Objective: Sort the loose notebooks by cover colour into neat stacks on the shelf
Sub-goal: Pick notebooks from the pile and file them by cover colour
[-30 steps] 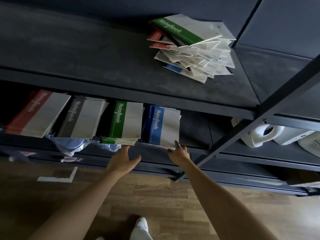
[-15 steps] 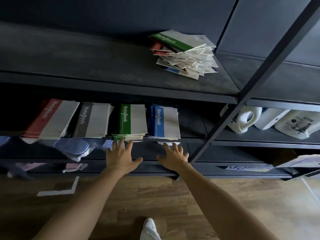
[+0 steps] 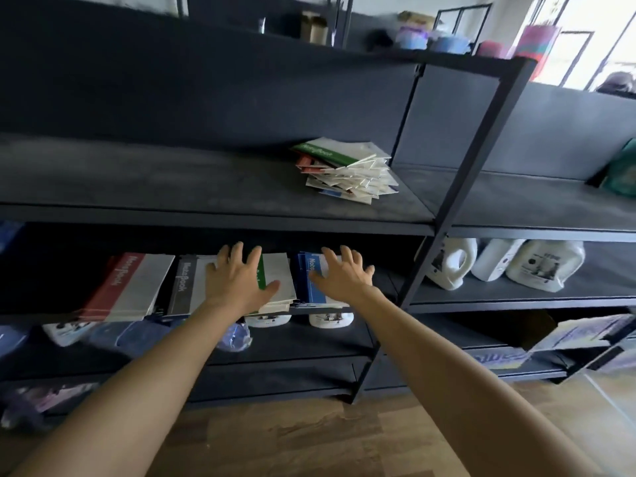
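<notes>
Dark metal shelving (image 3: 444, 218) filling the scene, standing on a wood-look floor (image 3: 309, 442), with bright windows (image 3: 585, 39) glowing far right. Lying on the upper shelf board (image 3: 172, 187), near its right end: a loose, fanned-out pile of notebooks (image 3: 347, 170), green cover on top, red and blue edges peeking out lower down. Sitting in a row on the shelf below, left to right: a red stack (image 3: 127, 287), a grey stack (image 3: 187, 287), a green stack (image 3: 277, 280) and a blue stack (image 3: 315, 280), all lying flat with front edges slightly overhanging. Reaching forward at that lower shelf, both hands empty, fingers spread wide, gripping nothing. Left hand (image 3: 237, 280) hovering in front of the grey and green stacks, partly hiding both; touching or just above, cannot tell. Right hand (image 3: 344, 277) spreading over the blue stack, covering its right part; contact likewise unclear. Standing on the same level in the right bay: three white jugs (image 3: 499, 263). Showing on the lower boards: blurred bluish bags (image 3: 113, 335) and white containers (image 3: 330, 320). Resting at the far right of the upper level: a green pack (image 3: 623, 173), cut off by the frame edge.
</notes>
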### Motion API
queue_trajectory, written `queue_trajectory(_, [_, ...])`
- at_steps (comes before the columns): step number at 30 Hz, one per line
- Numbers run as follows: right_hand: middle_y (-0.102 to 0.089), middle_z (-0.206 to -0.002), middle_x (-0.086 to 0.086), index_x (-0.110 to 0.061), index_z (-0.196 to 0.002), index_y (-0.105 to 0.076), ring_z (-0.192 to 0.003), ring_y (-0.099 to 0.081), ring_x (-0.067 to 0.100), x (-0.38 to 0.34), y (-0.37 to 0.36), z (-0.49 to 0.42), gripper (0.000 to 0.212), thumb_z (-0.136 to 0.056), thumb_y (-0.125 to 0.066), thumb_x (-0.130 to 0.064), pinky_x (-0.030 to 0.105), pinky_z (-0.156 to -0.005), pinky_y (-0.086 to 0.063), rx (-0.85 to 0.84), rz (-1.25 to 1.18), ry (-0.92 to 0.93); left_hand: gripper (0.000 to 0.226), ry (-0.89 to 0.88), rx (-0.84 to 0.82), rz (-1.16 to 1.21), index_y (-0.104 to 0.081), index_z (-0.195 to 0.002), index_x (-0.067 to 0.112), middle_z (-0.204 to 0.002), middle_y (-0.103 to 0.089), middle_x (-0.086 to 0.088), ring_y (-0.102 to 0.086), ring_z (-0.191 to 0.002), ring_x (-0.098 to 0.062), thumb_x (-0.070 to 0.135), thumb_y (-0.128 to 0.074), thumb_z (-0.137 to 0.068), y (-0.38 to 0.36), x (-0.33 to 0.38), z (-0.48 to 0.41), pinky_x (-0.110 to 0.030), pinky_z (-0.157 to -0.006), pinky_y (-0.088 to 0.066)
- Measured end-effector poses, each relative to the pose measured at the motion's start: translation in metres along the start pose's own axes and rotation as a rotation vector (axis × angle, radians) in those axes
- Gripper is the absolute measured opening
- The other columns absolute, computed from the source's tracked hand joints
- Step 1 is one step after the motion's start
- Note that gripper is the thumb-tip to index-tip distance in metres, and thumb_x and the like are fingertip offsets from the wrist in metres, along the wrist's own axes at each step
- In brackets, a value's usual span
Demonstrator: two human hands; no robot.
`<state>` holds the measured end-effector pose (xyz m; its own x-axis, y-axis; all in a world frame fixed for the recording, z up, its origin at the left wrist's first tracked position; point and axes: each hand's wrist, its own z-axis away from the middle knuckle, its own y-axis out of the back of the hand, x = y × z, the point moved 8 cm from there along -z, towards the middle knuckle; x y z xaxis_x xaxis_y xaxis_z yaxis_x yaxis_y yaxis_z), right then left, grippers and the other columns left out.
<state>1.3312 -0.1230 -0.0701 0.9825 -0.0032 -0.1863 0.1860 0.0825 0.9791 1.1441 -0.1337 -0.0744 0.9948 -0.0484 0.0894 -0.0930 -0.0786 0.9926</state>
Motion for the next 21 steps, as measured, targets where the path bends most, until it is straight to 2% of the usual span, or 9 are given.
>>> queue_trajectory(8, [-0.008,-0.156,0.01,-0.028,-0.149,-0.019,-0.144,-0.003,0.033,-0.003,0.048,-0.038,0.066,-0.093,-0.04,-0.055,0.062,-0.11,-0.01,0.066,0.007,0.006,0.079,-0.04,0.1,0.012,-0.017,-0.148,0.023,-0.156,-0.011,-0.009,-0.012,-0.142,-0.033,0.067,-0.04,-0.086,0.038,0.018,-0.04,-0.047,-0.108,-0.025])
queue_trajectory(16, [-0.012,-0.155,0.009,-0.028,-0.146,-0.026,-0.143,-0.007,0.033,0.007,0.085,-0.132,0.063,-0.091,-0.042,-0.055,0.063,-0.109,-0.012,0.146,-0.012,0.02,0.077,-0.068,0.157,-0.026,-0.022,-0.146,0.024,-0.154,-0.018,-0.009,-0.017,-0.14,-0.032,0.067,-0.042,-0.085,0.052,0.032,-0.131,-0.046,-0.105,-0.029])
queue_trajectory(21, [-0.019,-0.149,0.012,-0.023,-0.143,-0.029,-0.141,-0.012,0.033,0.021,0.121,-0.197,0.056,-0.093,-0.048,-0.04,0.061,-0.108,-0.017,0.188,0.025,0.032,0.077,-0.07,0.165,-0.037,-0.021,-0.146,0.025,-0.153,-0.017,-0.007,-0.016,-0.141,-0.03,0.067,-0.041,-0.084,0.061,0.046,-0.196,-0.046,-0.107,-0.028])
